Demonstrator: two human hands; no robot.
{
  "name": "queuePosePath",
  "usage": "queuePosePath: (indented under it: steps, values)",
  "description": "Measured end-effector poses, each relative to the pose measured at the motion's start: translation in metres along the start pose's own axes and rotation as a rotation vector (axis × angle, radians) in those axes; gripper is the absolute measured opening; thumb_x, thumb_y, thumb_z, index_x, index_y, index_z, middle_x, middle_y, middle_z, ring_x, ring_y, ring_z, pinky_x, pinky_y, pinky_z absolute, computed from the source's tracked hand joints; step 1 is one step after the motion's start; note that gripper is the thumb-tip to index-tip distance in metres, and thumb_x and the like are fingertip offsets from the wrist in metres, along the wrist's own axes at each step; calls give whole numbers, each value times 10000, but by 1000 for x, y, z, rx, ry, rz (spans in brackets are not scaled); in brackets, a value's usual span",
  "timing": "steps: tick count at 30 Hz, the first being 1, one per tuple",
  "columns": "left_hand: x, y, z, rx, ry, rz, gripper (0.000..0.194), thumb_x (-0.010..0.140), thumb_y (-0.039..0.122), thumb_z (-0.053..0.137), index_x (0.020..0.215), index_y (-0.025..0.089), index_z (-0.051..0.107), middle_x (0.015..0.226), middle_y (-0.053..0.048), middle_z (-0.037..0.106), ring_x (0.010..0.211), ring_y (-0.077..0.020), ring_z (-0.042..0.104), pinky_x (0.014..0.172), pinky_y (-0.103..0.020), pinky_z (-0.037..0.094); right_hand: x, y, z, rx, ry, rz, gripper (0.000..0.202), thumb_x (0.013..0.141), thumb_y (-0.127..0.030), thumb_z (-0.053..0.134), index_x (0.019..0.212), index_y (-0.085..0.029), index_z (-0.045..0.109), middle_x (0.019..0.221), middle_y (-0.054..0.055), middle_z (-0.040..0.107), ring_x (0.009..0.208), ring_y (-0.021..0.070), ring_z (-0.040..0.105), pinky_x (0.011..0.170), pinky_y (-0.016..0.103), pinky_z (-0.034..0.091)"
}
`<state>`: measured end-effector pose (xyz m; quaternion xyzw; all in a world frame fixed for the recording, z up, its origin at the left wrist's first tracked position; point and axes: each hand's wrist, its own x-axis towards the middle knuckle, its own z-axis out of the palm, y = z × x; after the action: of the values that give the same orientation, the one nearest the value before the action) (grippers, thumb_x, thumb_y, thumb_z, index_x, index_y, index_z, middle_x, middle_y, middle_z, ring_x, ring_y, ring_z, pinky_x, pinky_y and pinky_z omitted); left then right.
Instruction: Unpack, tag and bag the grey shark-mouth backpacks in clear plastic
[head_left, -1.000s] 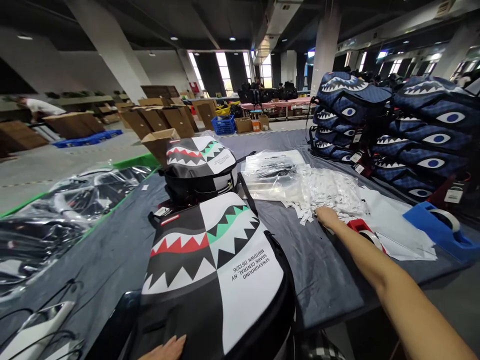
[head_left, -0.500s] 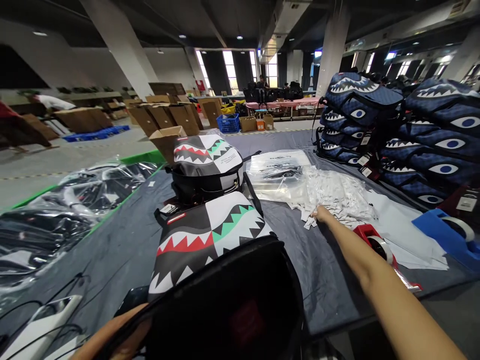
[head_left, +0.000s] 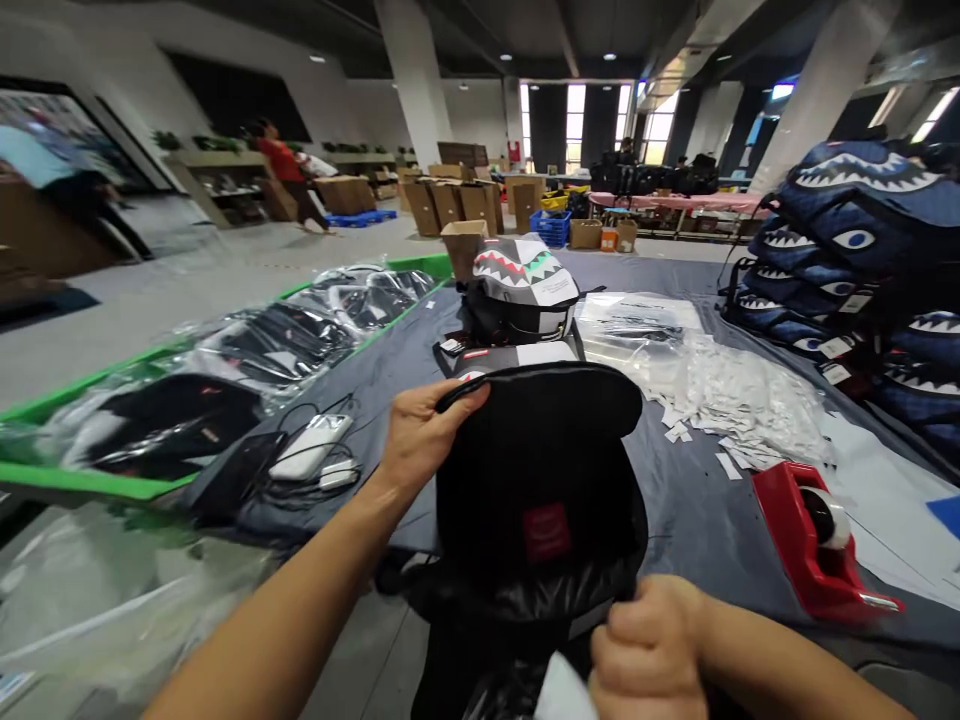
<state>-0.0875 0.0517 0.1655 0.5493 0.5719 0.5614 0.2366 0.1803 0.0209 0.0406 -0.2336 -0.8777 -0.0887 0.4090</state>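
Note:
A black backpack [head_left: 487,470] stands upright before me with its flap raised, showing the dark inside and a red label [head_left: 546,531]. My left hand [head_left: 420,425] is closed on the flap's upper left edge, thumb on the inner side. Low at the bag's right rim is my right hand [head_left: 649,650], curled into a fist; what it holds, if anything, is hidden. Beside its knuckles a white piece [head_left: 562,690] sticks up over dark, shiny plastic. Behind the flap lies a backpack with a printed shark mouth, mostly covered, and another shark-mouth backpack [head_left: 525,280] sits further back.
Small white packets [head_left: 750,400] lie heaped on the grey cloth, near a red tape dispenser [head_left: 814,545]. Blue shark backpacks [head_left: 847,230] are stacked at right. At left are a green-edged bin [head_left: 90,480] of wrapped bags and a white power bank [head_left: 311,447] with cables. People stand far left.
My right hand has come back from the white packets to the bag's right rim. The left hand has raised the flap, and my view has turned left.

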Motion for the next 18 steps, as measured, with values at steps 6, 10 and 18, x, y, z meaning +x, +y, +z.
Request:
queuePosePath:
  steps: [6, 10, 18]
  values:
    - [1, -7, -6, -38, -59, 43, 432, 718, 564, 725, 820, 149, 782, 681, 6, 659, 659, -163, 570, 611, -251, 454, 61, 5, 3, -41, 51, -187, 210, 934, -422, 649, 906, -215, 632, 617, -31, 609, 520, 102, 537, 524, 254, 392]
    - [-12, -11, -2, 147, 31, 165, 383, 818, 535, 661, 856, 169, 769, 741, -11, 701, 719, -199, 638, 686, -294, 505, 68, 43, -15, -65, 391, 118, 180, 906, -265, 688, 1048, -230, 584, 874, 25, 658, 794, 168, 627, 722, 297, 505]
    - [-74, -63, 66, 455, -352, 1517, 343, 893, 67, 536, 1146, 249, 680, 1030, -22, 747, 1055, -179, 676, 990, -310, 506, 92, 57, -16, -100, 328, 462, 312, 891, -478, 695, 1058, -215, 678, 963, 64, 615, 960, 220, 572, 904, 375, 475]
